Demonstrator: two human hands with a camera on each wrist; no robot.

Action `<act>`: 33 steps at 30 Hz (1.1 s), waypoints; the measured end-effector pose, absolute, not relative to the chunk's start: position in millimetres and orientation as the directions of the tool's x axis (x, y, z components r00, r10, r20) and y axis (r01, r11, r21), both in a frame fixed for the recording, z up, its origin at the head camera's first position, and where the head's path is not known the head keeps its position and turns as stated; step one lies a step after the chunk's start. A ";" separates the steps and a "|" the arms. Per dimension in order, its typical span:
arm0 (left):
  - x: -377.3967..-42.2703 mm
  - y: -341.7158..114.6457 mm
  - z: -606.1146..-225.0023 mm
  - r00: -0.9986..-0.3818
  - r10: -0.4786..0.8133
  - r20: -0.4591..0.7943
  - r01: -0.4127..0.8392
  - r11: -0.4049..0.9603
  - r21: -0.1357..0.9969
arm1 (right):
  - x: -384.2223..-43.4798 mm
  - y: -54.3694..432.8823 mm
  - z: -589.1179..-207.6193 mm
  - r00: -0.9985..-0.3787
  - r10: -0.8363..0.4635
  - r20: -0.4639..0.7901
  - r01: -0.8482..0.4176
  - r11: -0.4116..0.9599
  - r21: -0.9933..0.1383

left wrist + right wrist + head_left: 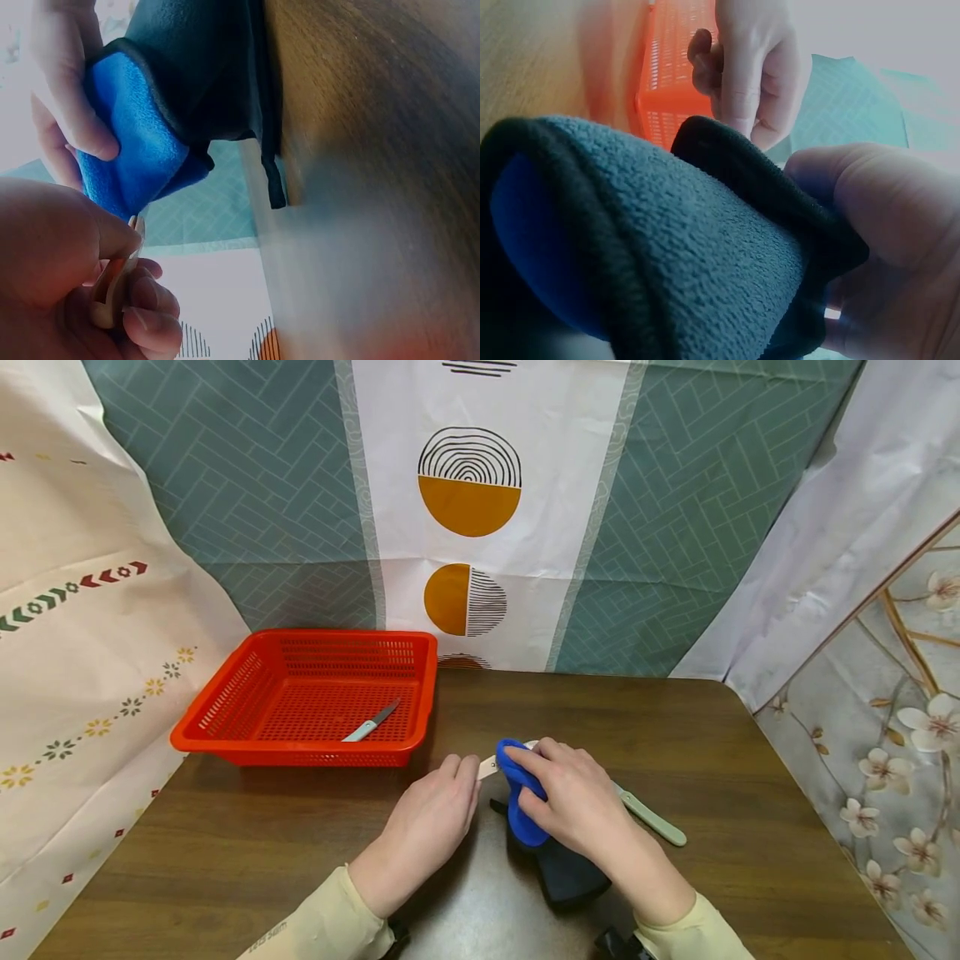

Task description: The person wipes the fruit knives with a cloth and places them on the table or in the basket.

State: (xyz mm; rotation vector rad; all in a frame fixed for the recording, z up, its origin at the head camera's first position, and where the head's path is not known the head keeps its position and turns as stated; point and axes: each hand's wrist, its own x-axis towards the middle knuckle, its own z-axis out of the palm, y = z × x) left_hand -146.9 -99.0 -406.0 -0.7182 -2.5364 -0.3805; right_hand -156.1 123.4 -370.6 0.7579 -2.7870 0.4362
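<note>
My left hand (pixel 429 810) grips the cream handle (pixel 487 767) of a small knife, pointing it to the right. In the left wrist view that handle (pixel 112 292) lies inside the curled fingers. A cloth, blue on one face (pixel 528 831) and black on the other, is folded over the blade, hiding most of it. My right hand (pixel 573 793) pinches the cloth around the blade from above. The cloth's dark part (pixel 570 870) hangs down toward the table. The right wrist view shows its fuzzy grey-blue surface (pixel 697 232) and black edging up close.
A red plastic basket (pixel 300 747) stands at the back left, with a pale-blue-handled knife (pixel 366 727) inside. On the wooden table (pixel 712 760), right of my right hand, lies a green-handled knife (pixel 652 818), its far end hidden by the hand. Patterned curtains (pixel 480 543) hang behind.
</note>
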 end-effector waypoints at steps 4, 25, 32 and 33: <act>-145.3 -98.4 -405.6 -0.751 0.422 0.508 0.551 0.824 0.129 | -155.8 121.2 -371.7 -0.835 -0.471 0.283 -0.533 0.821 -0.206; -143.1 -97.6 -403.6 -0.731 0.428 0.531 0.569 0.812 0.129 | -159.4 129.7 -373.6 -0.821 -0.457 0.343 -0.532 0.830 -0.168; -143.4 -97.9 -405.3 -0.724 0.423 0.545 0.570 0.811 0.127 | -163.1 136.4 -373.2 -0.839 -0.423 0.342 -0.501 0.846 -0.181; -143.5 -98.1 -405.7 -0.721 0.423 0.548 0.571 0.811 0.125 | -163.5 137.6 -373.0 -0.840 -0.419 0.344 -0.497 0.848 -0.181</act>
